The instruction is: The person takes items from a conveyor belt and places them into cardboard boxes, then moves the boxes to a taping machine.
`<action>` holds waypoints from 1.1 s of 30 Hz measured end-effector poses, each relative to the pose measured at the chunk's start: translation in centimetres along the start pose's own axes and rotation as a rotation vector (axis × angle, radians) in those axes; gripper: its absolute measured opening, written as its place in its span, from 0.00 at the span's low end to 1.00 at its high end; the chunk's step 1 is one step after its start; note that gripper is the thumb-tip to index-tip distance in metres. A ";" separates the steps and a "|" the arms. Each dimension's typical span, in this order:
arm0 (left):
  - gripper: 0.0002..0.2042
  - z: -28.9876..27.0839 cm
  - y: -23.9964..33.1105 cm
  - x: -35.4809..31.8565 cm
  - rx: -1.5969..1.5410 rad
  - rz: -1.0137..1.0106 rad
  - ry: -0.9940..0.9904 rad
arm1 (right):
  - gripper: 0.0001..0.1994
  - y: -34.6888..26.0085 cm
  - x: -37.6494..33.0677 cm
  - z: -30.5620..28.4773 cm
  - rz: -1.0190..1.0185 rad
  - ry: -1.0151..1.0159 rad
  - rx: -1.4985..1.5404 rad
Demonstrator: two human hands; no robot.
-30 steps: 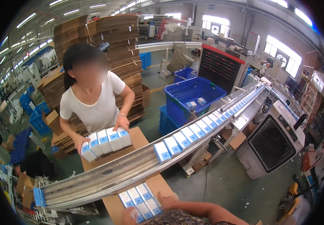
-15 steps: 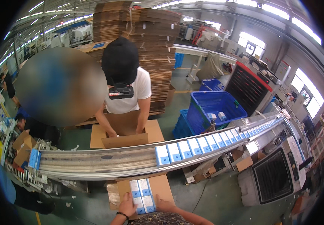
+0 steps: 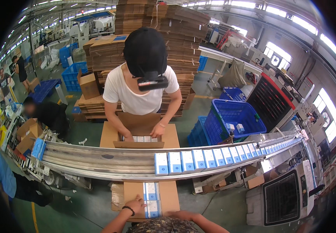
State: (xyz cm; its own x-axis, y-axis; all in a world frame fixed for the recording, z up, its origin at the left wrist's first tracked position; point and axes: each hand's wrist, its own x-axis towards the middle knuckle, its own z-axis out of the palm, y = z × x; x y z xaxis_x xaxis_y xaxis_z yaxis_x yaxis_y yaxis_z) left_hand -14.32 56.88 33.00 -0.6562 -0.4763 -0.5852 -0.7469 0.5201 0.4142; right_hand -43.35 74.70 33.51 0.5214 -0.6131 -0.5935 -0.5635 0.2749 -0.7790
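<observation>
My left hand (image 3: 136,204), a dark beaded bracelet on its wrist, lies with fingers stretched out on the brown cardboard carton (image 3: 132,190) in front of me. Its fingertips reach the left side of several white-and-blue small boxes (image 3: 151,198), packed in rows in the carton's opening. My right hand (image 3: 174,214) is at the carton's near right edge; its fingers are too indistinct to read. Beyond the carton, a conveyor belt (image 3: 98,158) carries a row of upright white-and-blue boxes (image 3: 187,160) on its right part.
Across the belt, a co-worker in a white shirt (image 3: 115,83) has both hands in another open carton (image 3: 139,145). Behind stand stacked flat cartons (image 3: 179,50). Blue crates (image 3: 234,116) stand to the right of the co-worker, and a grey machine (image 3: 280,194) is at lower right.
My view has tilted and shifted. My left hand has loosened from the boxes, its fingers now straighter. The row on the belt has advanced leftward. The co-worker leans closer over the other carton.
</observation>
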 end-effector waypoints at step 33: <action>0.21 -9.3 6.7 -2.7 -0.064 0.122 1.051 | 0.55 -4.6 5.3 -0.9 0.378 0.943 -0.728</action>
State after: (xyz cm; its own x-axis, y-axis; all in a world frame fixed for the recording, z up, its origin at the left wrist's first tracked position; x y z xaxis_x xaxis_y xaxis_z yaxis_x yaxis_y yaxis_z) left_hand -18.56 55.05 43.82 -0.4675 -0.8131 0.3468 -0.6537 0.5821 0.4836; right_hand -38.56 69.58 34.16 -0.2424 -0.9592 -0.1453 -0.9581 0.2603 -0.1200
